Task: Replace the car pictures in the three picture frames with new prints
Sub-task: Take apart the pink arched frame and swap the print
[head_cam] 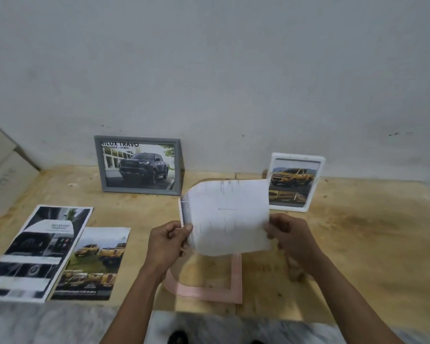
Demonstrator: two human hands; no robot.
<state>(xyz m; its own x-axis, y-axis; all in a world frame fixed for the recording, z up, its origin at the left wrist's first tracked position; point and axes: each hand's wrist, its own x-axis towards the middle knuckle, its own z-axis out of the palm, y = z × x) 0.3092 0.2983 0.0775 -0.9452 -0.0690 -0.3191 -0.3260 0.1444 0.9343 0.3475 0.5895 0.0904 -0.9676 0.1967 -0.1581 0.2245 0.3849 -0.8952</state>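
Note:
I hold a print (227, 217) with its pale back toward me, above the wooden table. My left hand (168, 244) pinches its left edge and my right hand (292, 238) grips its right edge. Under it a pink frame (209, 290) lies flat on the table, partly hidden by the sheet and my left arm. A grey frame (138, 165) with a dark pickup picture leans on the wall at the back. A white frame (294, 182) with a yellow pickup picture stands at the back right. Two loose prints lie at the left: a dark interior one (32, 252) and a yellow-truck one (94, 264).
The wooden table (358, 244) meets a grey wall at the back. Pale boxes (3, 165) stand at the far left. A grey marbled floor (60, 324) shows along the table's near edge.

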